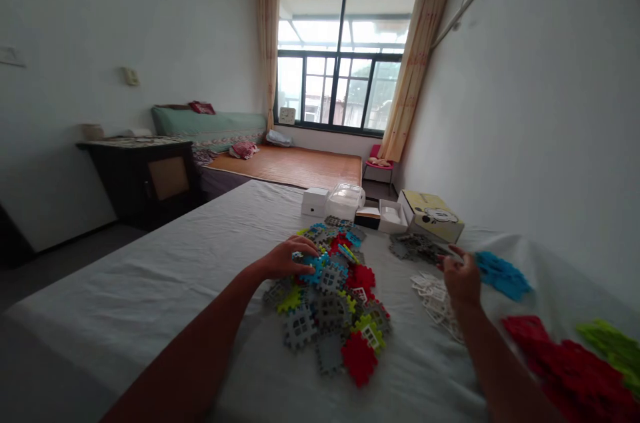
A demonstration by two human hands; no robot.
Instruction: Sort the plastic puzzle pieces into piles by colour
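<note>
The step in hand looks like picking from the mixed pile [333, 309] on the pale cloth [165, 289]: the left hand [286, 259] curves its fingers about a blue piece [320, 267] there, though I cannot tell whether they grip it. The right hand [461, 277] is at the grey pile [411, 248], its fingers slightly apart, any hold unclear. The next move seems to call for freeing one piece from overlapping neighbours.

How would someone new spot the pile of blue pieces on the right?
On the pale sheet, find the yellow box by the wall. Nearer the camera and further right, just right of the right hand, lies the blue pile. It is all blue, unlike the neighbouring white pile and red pile.
</note>
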